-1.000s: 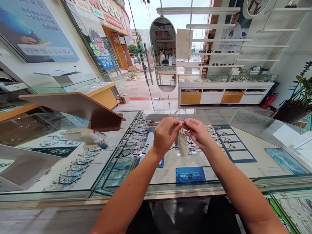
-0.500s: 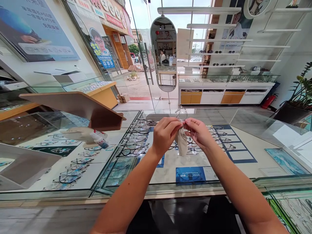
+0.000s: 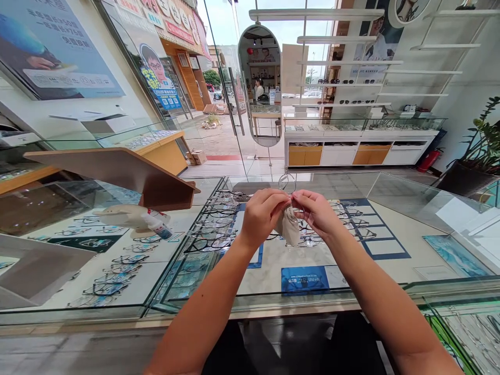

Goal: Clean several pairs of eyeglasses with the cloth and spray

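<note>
Both hands meet above the glass display counter (image 3: 269, 281). My left hand (image 3: 260, 216) is closed on a beige cloth (image 3: 289, 228), which hangs down between the hands. Thin-rimmed eyeglasses (image 3: 287, 182) stick up just beyond the fingertips. My right hand (image 3: 315, 211) pinches the glasses' thin frame close to the left fingertips. Rows of eyeglasses (image 3: 213, 225) lie under the glass, left of and behind the hands. A blue card (image 3: 305, 280) lies nearer the body.
A brown wooden stand (image 3: 128, 169) rises at the left, beside a white bottle (image 3: 159, 225) with a red cap. An open white box (image 3: 42, 265) is at the lower left. Beyond the counter stand an oval mirror (image 3: 260, 86) and white shelves (image 3: 339, 39).
The lower end of the cloth has swung and bunched slightly toward my left hand. Both hands stay together; the whole view has shifted a little.
</note>
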### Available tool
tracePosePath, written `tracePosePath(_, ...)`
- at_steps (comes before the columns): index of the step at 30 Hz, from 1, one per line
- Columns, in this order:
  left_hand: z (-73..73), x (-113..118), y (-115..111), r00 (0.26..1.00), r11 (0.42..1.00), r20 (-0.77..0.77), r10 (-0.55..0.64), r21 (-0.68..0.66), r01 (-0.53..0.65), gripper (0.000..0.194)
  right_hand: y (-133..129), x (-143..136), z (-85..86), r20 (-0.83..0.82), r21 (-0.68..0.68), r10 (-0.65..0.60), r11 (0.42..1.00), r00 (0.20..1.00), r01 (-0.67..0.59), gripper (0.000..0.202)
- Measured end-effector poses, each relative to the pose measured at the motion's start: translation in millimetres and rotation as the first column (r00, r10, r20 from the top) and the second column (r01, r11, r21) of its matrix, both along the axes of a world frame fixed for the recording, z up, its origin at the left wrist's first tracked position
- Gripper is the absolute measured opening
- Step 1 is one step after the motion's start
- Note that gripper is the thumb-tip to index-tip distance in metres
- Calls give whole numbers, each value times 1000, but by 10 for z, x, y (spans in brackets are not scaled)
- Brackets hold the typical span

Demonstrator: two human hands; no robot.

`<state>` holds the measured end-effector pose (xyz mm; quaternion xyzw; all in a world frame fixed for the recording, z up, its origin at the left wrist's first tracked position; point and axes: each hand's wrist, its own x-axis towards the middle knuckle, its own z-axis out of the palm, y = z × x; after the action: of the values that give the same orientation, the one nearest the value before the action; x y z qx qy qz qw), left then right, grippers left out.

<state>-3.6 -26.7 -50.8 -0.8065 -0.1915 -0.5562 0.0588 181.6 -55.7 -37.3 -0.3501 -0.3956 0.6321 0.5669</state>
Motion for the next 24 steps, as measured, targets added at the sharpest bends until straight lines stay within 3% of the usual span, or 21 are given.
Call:
tracePosePath(6,42,20,-23,1000,996,-8,5,-91,-5,9,1,-20,-15,16,11,-5,1000,1000,5,49)
tracePosePath(10,45,32,-38,987,961,148,-66,-256,103,7,2,-20,-7,-5,22,-44,999,999,44,48)
tracePosePath(15,-1,27,3,950,890,311,-32,-424,168,13,9,-10,10,-52,65,-155,985,987,158,42)
tracePosePath(20,-42,86,-16,923,869,382,-41,-443,222,18,-9,-53,-16,-70,99,-152,982,986,158,39)
tracePosePath(24,-72,123,-68,926,909,379,6,-387,153,19,-45,-114,-40,-73,102,-124,986,990,131,35)
